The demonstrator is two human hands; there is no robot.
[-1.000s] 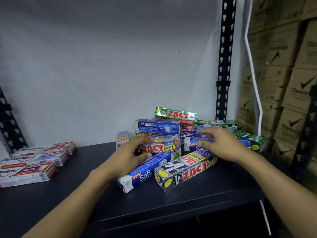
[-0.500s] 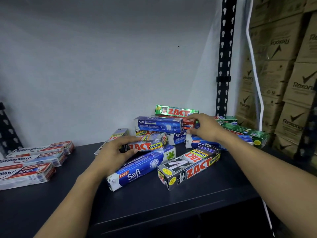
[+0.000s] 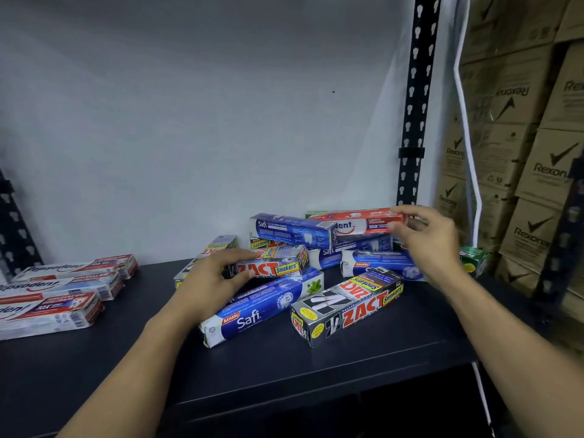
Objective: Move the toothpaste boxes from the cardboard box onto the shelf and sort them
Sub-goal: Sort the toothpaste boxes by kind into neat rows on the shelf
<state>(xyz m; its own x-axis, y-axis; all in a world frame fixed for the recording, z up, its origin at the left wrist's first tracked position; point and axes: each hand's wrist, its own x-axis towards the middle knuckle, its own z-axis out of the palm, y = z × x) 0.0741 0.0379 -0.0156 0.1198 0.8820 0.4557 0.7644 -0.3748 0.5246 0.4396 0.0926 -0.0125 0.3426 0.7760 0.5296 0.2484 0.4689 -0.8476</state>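
Red Pepsodent box [image 3: 363,223] tops the mixed pile [image 3: 373,263], long axis 9-to-3. Right hand [image 3: 426,241] pinches its 3 o'clock end. Left hand [image 3: 215,279] grips ZACT Smokers box [image 3: 278,267]. Pepsodent stack [image 3: 63,289] lies far toward 9 o'clock on shelf [image 3: 316,374], nearer the left hand.

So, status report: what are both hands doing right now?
Right hand pinches red Pepsodent box by its end. Left hand grips ZACT Smokers box. Safi boxes jumbled between; Pepsodent stack lies far left.

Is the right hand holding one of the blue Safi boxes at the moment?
No, the right hand pinches the end of a red-and-white Pepsodent box, not a blue one.
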